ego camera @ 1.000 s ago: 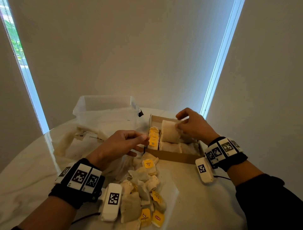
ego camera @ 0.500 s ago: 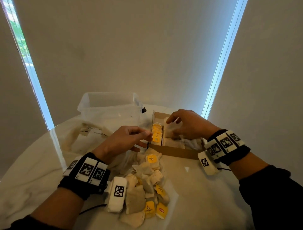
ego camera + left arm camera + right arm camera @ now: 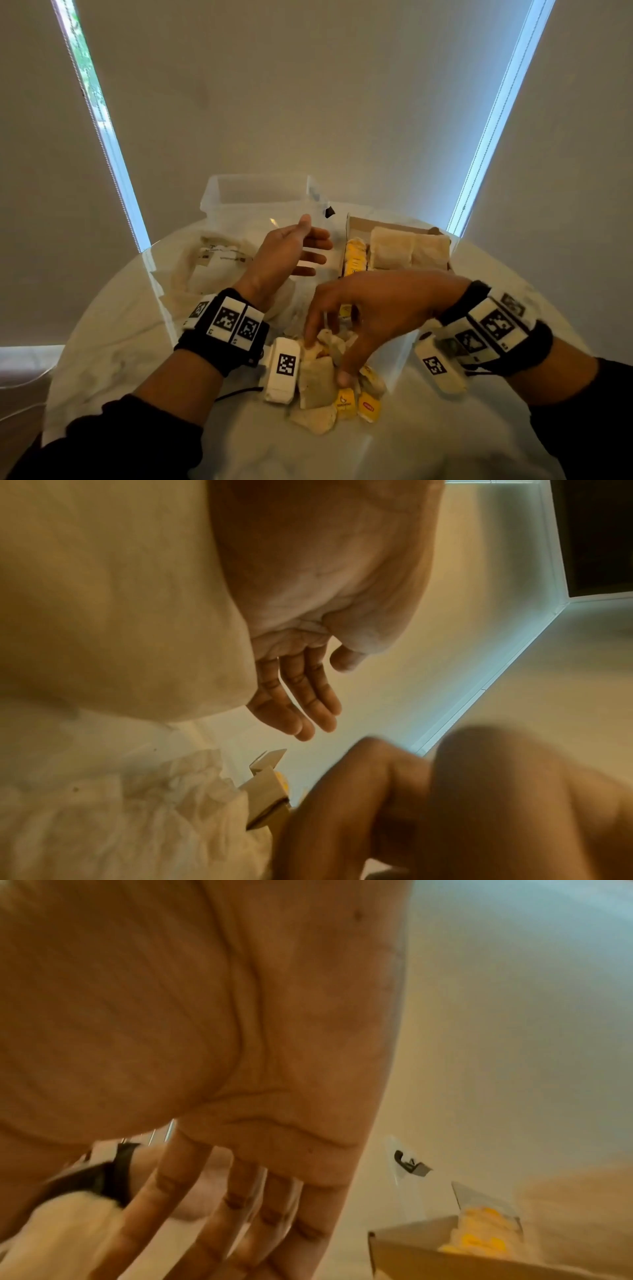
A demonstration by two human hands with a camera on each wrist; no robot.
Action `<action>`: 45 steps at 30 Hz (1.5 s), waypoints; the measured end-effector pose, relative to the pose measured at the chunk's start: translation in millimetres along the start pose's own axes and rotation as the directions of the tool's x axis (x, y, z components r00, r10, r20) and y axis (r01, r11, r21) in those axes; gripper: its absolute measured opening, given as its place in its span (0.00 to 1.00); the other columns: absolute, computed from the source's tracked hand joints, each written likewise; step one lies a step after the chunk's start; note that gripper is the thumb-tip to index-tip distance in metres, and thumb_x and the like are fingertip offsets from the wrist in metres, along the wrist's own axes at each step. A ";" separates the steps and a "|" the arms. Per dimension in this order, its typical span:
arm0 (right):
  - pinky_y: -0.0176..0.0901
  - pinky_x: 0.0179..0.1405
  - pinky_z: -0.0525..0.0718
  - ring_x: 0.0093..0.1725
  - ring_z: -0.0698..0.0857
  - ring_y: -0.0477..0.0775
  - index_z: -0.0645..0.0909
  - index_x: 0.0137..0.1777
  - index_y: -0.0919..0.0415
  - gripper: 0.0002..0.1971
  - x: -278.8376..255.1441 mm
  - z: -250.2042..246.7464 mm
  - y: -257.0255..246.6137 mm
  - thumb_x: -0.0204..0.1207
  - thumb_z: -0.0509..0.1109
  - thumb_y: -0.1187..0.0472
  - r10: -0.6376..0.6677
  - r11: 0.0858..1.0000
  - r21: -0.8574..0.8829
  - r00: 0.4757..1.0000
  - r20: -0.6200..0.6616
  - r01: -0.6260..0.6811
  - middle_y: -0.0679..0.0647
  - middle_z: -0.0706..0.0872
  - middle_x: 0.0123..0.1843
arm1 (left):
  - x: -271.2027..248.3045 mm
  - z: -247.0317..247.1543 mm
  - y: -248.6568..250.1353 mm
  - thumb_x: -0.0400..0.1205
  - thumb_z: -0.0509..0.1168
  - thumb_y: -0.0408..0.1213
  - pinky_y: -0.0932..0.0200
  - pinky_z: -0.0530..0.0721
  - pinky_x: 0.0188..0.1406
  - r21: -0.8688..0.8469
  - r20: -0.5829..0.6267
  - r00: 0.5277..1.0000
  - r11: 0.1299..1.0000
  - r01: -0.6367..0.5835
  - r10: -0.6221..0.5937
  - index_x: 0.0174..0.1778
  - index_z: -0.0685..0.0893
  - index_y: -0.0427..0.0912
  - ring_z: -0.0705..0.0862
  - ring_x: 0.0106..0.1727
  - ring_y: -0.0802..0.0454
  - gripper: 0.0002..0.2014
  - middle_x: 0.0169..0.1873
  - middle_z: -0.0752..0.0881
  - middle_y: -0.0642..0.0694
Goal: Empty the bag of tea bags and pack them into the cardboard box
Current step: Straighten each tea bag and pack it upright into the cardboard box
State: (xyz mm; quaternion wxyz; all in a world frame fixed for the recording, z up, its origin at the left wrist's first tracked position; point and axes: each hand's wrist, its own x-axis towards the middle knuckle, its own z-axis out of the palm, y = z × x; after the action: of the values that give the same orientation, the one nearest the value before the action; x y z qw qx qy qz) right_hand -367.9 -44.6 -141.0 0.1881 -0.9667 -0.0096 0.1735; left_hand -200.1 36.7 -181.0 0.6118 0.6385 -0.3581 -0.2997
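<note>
The cardboard box (image 3: 383, 223) stands at the back right of the table, holding a row of yellow-tagged tea bags (image 3: 356, 255) and beige bags (image 3: 407, 246). A pile of loose tea bags (image 3: 317, 385) lies near the front middle. My right hand (image 3: 325, 359) reaches down into this pile, fingers spread, fingertips (image 3: 310, 341) touching the bags. My left hand (image 3: 313, 240) hovers left of the box, fingers straight, holding nothing. In the left wrist view the left hand (image 3: 329, 693) is bare above the box corner (image 3: 267, 796). In the right wrist view the right fingers (image 3: 240, 1218) are straight, with the box (image 3: 428, 1259) to their right.
The crumpled empty bag (image 3: 212, 260) lies at the left under my left forearm. A clear plastic tub (image 3: 257, 197) stands behind it at the table's far edge. A white cloth (image 3: 113, 342) covers the round table.
My right hand has left the box and come down to the loose pile. My left hand has lifted and its pinched fingers have straightened out.
</note>
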 end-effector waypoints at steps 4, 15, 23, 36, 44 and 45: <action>0.52 0.68 0.86 0.64 0.82 0.41 0.91 0.58 0.42 0.11 -4.0 -0.2 14.7 0.78 0.84 0.53 0.055 0.998 -0.027 0.998 -0.003 -0.055 0.38 0.87 0.62 | -0.2 -1.0 0.3 0.96 0.53 0.56 0.49 0.89 0.52 -0.031 0.000 1.000 1.000 0.001 -0.001 0.60 0.92 0.45 0.94 0.52 0.48 0.26 0.52 0.96 0.49; 0.54 0.76 0.82 0.77 0.77 0.48 0.68 0.86 0.32 0.37 14.3 6.1 7.5 0.78 0.69 0.25 0.190 0.967 -0.146 0.974 -0.120 -0.207 0.41 0.69 0.84 | 2.7 -0.1 0.6 0.97 0.51 0.55 0.52 0.88 0.49 -0.062 -0.054 0.998 0.998 -0.014 0.010 0.60 0.92 0.43 0.93 0.50 0.49 0.27 0.51 0.97 0.50; 0.35 0.52 0.79 0.60 0.82 0.46 0.83 0.73 0.43 0.20 23.6 3.7 17.5 0.83 0.77 0.44 0.201 0.965 -0.147 0.972 -0.120 -0.217 0.42 0.84 0.65 | 6.1 -2.7 -2.5 0.97 0.51 0.54 0.53 0.87 0.47 -0.064 -0.078 0.997 0.998 -0.026 0.021 0.60 0.92 0.43 0.93 0.51 0.48 0.26 0.50 0.96 0.49; 0.59 0.50 0.97 0.51 0.95 0.56 0.91 0.62 0.45 0.19 -3.9 15.3 53.5 0.74 0.82 0.41 0.450 0.762 0.623 0.548 -0.705 0.175 0.49 0.95 0.53 | -9.0 4.9 2.4 0.86 0.69 0.63 0.45 0.95 0.56 0.037 0.255 0.967 0.999 -0.013 0.003 0.66 0.90 0.44 0.96 0.53 0.43 0.27 0.56 0.96 0.46; 0.42 0.41 0.90 0.41 0.92 0.46 0.89 0.62 0.53 0.25 1.5 15.0 56.5 0.83 0.67 0.33 0.622 0.569 0.766 0.453 -0.639 0.299 0.51 0.94 0.52 | -3.0 2.7 -5.6 0.85 0.75 0.40 0.50 0.94 0.56 -0.043 0.245 0.967 0.997 -0.066 0.075 0.66 0.88 0.35 0.95 0.58 0.40 0.17 0.55 0.96 0.39; 0.42 0.43 0.91 0.44 0.93 0.45 0.90 0.62 0.52 0.26 0.8 15.1 56.6 0.83 0.66 0.32 0.624 0.558 0.779 0.473 -0.622 0.287 0.50 0.95 0.52 | -2.8 2.8 -5.5 0.85 0.75 0.40 0.50 0.94 0.55 -0.061 0.232 0.969 0.996 -0.071 0.083 0.66 0.87 0.35 0.95 0.57 0.40 0.16 0.55 0.96 0.39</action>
State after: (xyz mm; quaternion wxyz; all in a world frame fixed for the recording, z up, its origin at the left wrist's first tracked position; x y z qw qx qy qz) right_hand -374.9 -91.6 -175.1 0.5621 -0.7051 0.2781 -0.3309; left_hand -203.5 37.4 -186.8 0.5929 0.5680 -0.4443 -0.3584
